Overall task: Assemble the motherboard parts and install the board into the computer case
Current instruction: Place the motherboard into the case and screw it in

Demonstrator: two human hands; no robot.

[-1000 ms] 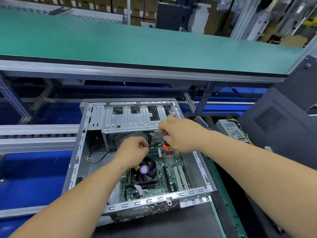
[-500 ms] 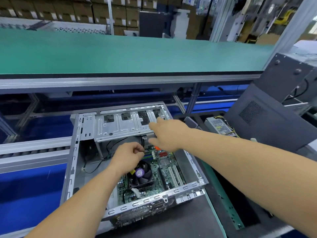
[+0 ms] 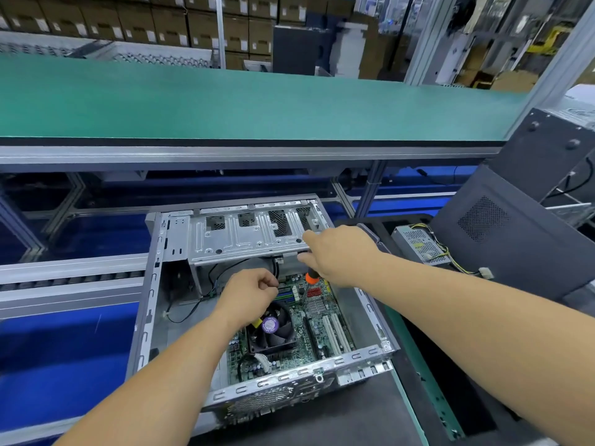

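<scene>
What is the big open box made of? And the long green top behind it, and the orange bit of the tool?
The computer case looks like bare sheet metal: dull silver, with stamped holes and folded edges. The green top seems to be a matte rubbery or plastic mat; it shows no shine, though I can't be sure. The screwdriver in the right hand has an orange collar, probably smooth plastic.

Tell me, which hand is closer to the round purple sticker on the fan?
Left. The left hand hovers just above the purple sticker, almost touching. The right hand is farther up, gripping the screwdriver.
</scene>
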